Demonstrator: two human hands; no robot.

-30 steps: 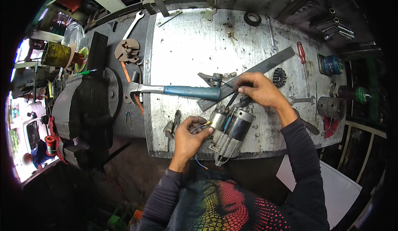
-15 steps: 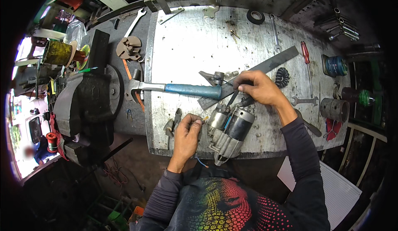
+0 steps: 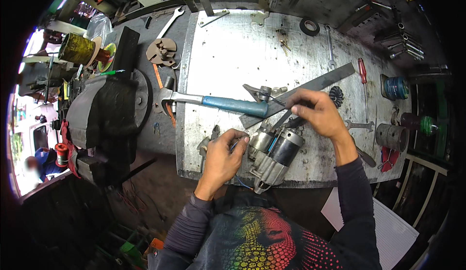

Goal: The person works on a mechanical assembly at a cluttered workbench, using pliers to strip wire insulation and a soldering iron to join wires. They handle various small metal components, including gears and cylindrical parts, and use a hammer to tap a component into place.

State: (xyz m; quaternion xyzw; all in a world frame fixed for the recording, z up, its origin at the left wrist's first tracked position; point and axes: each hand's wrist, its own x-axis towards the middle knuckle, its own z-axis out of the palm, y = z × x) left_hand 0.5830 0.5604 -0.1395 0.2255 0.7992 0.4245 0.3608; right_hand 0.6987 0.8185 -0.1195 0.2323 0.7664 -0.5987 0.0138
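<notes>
My left hand (image 3: 226, 152) pinches the blue wire (image 3: 234, 145) beside the silver cylinder of a starter motor (image 3: 284, 149). My right hand (image 3: 315, 112) pinches a dark, narrow piece (image 3: 282, 118) that reaches down to the motor's top; its exact kind is unclear. The motor lies tilted on the scratched metal bench top (image 3: 218, 51). Just above my hands lie a blue-handled hammer (image 3: 233, 106) and a long dark flat bar (image 3: 330, 77). Pliers (image 3: 214, 133) lie partly behind my left hand.
A black vise (image 3: 97, 114) stands at left. Wrenches (image 3: 331, 47), a red screwdriver (image 3: 362, 71), black tape (image 3: 309, 27), a blue container (image 3: 394, 86) and a metal sleeve (image 3: 391, 136) surround the work. A person (image 3: 46, 165) in blue is outside at far left.
The view has shifted, with the bench appearing farther right and slightly lower. My left fingers moved off the small cylinder, then slightly back toward it with the wire. My right hand keeps its grip.
</notes>
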